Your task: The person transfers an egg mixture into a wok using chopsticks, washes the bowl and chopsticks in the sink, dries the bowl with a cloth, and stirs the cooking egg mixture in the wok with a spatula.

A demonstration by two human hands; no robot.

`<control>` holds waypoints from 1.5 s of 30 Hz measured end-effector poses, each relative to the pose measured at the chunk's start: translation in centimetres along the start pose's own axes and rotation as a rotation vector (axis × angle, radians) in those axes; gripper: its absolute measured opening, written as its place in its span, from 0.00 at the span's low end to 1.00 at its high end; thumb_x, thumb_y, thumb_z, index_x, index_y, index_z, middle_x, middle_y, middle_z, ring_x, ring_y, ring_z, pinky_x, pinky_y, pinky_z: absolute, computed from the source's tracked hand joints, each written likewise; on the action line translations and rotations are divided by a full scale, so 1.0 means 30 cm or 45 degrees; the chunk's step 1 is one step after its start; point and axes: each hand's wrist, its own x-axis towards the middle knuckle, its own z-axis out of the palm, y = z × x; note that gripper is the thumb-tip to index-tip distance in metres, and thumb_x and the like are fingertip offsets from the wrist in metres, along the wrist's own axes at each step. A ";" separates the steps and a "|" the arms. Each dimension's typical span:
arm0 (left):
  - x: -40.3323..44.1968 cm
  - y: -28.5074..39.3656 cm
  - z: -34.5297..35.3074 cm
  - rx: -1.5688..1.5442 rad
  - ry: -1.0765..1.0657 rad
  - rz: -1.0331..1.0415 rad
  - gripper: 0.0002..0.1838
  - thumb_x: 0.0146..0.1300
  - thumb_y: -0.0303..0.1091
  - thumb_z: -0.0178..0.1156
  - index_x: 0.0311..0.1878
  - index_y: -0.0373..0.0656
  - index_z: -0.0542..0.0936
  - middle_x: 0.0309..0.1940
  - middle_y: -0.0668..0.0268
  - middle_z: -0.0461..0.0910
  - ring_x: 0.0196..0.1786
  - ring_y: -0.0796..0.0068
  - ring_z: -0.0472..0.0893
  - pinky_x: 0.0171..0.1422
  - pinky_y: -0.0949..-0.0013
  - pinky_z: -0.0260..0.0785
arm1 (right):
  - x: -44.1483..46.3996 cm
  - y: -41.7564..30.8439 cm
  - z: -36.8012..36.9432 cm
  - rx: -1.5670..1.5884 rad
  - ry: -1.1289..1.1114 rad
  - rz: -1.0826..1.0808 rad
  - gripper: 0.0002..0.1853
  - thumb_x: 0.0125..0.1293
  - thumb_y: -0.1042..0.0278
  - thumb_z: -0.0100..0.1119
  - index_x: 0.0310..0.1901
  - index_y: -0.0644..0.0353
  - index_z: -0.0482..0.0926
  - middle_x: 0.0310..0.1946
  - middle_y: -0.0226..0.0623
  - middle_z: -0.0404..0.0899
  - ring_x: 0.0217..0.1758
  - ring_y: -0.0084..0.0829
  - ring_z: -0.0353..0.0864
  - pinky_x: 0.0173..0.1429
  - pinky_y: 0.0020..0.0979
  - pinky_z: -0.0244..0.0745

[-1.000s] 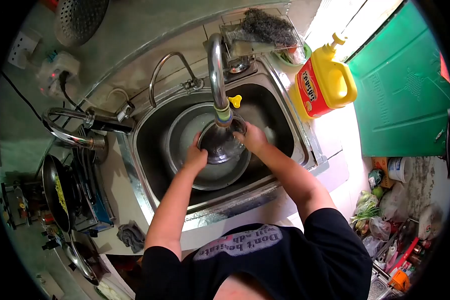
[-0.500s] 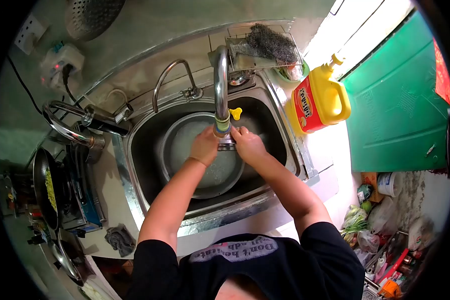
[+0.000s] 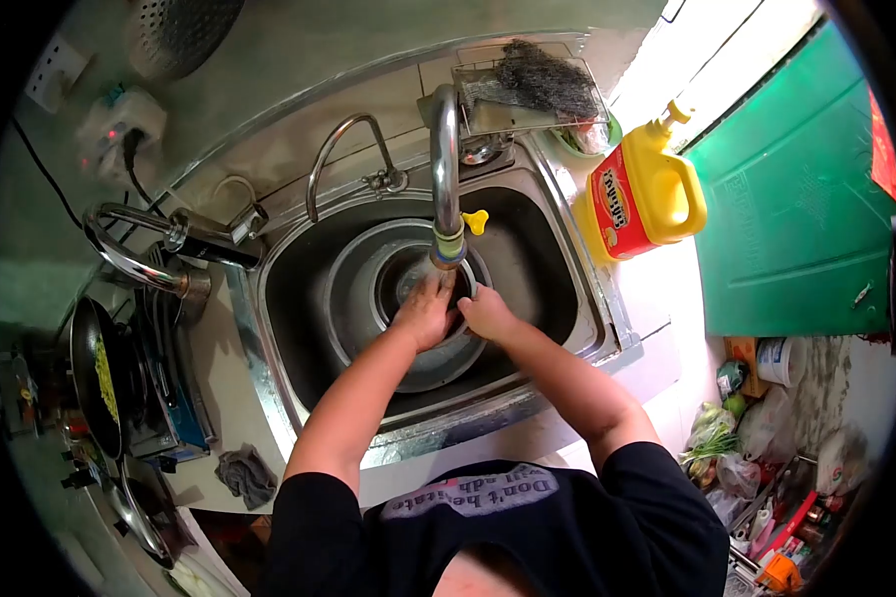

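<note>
A round metal bowl (image 3: 388, 274) sits within a larger grey basin (image 3: 346, 333) in the sink (image 3: 553, 298), right under the mouth of the curved tap (image 3: 445, 149). My right hand (image 3: 489, 314) is closed on the bowl's right rim. My left hand (image 3: 425, 316) reaches into the bowl with its fingers stretched out, directly below the tap's end. Its fingertips are partly blurred there. Just beside the tap mouth, a yellow knob-like piece (image 3: 476, 222) shows near the sink's back wall.
A thinner tap (image 3: 343, 134) rises behind the sink. On the right counter stands a yellow jug (image 3: 657, 199); a wire rack (image 3: 478, 95) holds dark mesh at the back. To the left are a pan (image 3: 95, 378) with yellow food and a grey cloth (image 3: 244, 476).
The bowl, seen only as a thin metal edge before, now shows its inside. Both hands have come lower, and my left hand has moved from beside the tap mouth into the bowl.
</note>
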 end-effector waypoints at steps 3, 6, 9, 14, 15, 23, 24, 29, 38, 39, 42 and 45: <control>-0.002 0.015 -0.056 0.055 -0.199 -0.059 0.29 0.55 0.38 0.48 0.61 0.43 0.55 0.63 0.57 0.47 0.66 0.58 0.47 0.68 0.62 0.37 | -0.002 0.019 0.005 0.242 -0.002 0.119 0.16 0.53 0.70 0.47 0.42 0.69 0.69 0.29 0.47 0.75 0.30 0.35 0.76 0.35 0.33 0.71; 0.013 -0.204 0.001 0.628 0.123 0.151 0.29 0.56 0.39 0.46 0.61 0.43 0.56 0.62 0.60 0.52 0.64 0.64 0.53 0.68 0.57 0.37 | 0.068 0.134 0.023 0.178 0.325 -0.245 0.15 0.53 0.71 0.46 0.43 0.66 0.70 0.27 0.42 0.75 0.28 0.32 0.75 0.34 0.31 0.71; -0.053 -0.057 -0.059 0.801 0.062 0.009 0.26 0.56 0.39 0.46 0.58 0.42 0.60 0.58 0.62 0.61 0.62 0.70 0.57 0.65 0.44 0.34 | 0.104 0.109 0.027 0.133 0.279 -0.098 0.14 0.54 0.71 0.45 0.42 0.64 0.70 0.24 0.38 0.74 0.21 0.28 0.73 0.24 0.29 0.69; -0.140 0.012 -0.039 0.322 -0.020 -0.077 0.22 0.55 0.39 0.48 0.55 0.46 0.65 0.53 0.58 0.66 0.57 0.59 0.64 0.64 0.41 0.32 | 0.087 0.036 0.037 0.894 -0.050 0.348 0.09 0.54 0.70 0.46 0.38 0.60 0.70 0.21 0.33 0.72 0.17 0.25 0.69 0.17 0.27 0.64; -0.156 0.002 -0.040 0.322 -0.021 -0.081 0.22 0.55 0.39 0.48 0.55 0.46 0.65 0.53 0.58 0.66 0.57 0.59 0.64 0.64 0.41 0.32 | 0.084 0.047 0.043 0.893 -0.054 0.349 0.09 0.54 0.70 0.46 0.38 0.60 0.70 0.21 0.33 0.72 0.17 0.25 0.69 0.17 0.27 0.64; -0.196 -0.109 0.048 -1.973 0.657 -0.750 0.24 0.57 0.26 0.47 0.57 0.47 0.55 0.50 0.60 0.65 0.45 0.62 0.73 0.34 0.64 0.73 | 0.066 0.034 0.125 0.935 0.084 0.159 0.19 0.56 0.63 0.50 0.47 0.62 0.65 0.30 0.35 0.71 0.31 0.27 0.71 0.34 0.26 0.67; -0.203 -0.108 0.050 -1.951 0.818 -0.754 0.24 0.56 0.25 0.45 0.57 0.47 0.55 0.50 0.59 0.65 0.45 0.63 0.74 0.35 0.63 0.73 | 0.074 0.052 0.117 0.934 0.085 0.157 0.19 0.56 0.63 0.50 0.47 0.62 0.65 0.30 0.35 0.71 0.31 0.27 0.71 0.34 0.26 0.67; -0.307 -0.033 -0.048 -1.492 1.067 -0.877 0.35 0.54 0.18 0.41 0.64 0.50 0.45 0.56 0.58 0.61 0.55 0.62 0.66 0.49 0.69 0.68 | 0.050 -0.106 0.034 1.776 -0.393 0.103 0.18 0.57 0.68 0.49 0.50 0.60 0.63 0.40 0.34 0.71 0.39 0.27 0.72 0.38 0.27 0.67; -0.344 -0.093 0.110 -1.682 0.981 -1.026 0.27 0.53 0.22 0.42 0.58 0.51 0.56 0.49 0.61 0.66 0.44 0.64 0.73 0.32 0.65 0.71 | 0.169 -0.125 0.071 1.966 -0.653 0.210 0.06 0.59 0.64 0.45 0.30 0.55 0.70 0.21 0.28 0.68 0.15 0.22 0.62 0.15 0.23 0.51; -0.332 -0.097 0.135 -1.778 0.879 -0.986 0.27 0.52 0.22 0.42 0.58 0.51 0.56 0.49 0.60 0.66 0.44 0.63 0.73 0.33 0.63 0.72 | 0.185 -0.104 0.078 2.059 -0.673 0.296 0.07 0.59 0.63 0.45 0.28 0.53 0.69 0.19 0.27 0.66 0.13 0.21 0.59 0.14 0.22 0.47; -0.296 -0.025 0.129 -1.952 0.824 -0.908 0.28 0.50 0.22 0.42 0.57 0.50 0.56 0.48 0.59 0.67 0.45 0.61 0.73 0.36 0.59 0.72 | 0.180 -0.112 0.035 2.072 -0.788 0.093 0.11 0.59 0.56 0.48 0.26 0.53 0.67 0.15 0.26 0.65 0.13 0.24 0.63 0.13 0.23 0.54; -0.261 0.007 0.121 -2.140 0.729 -0.839 0.26 0.49 0.21 0.41 0.55 0.49 0.58 0.48 0.58 0.67 0.46 0.59 0.72 0.40 0.55 0.71 | 0.115 -0.268 0.002 1.924 -0.125 0.219 0.08 0.58 0.60 0.50 0.34 0.55 0.70 0.20 0.28 0.69 0.17 0.27 0.68 0.18 0.26 0.62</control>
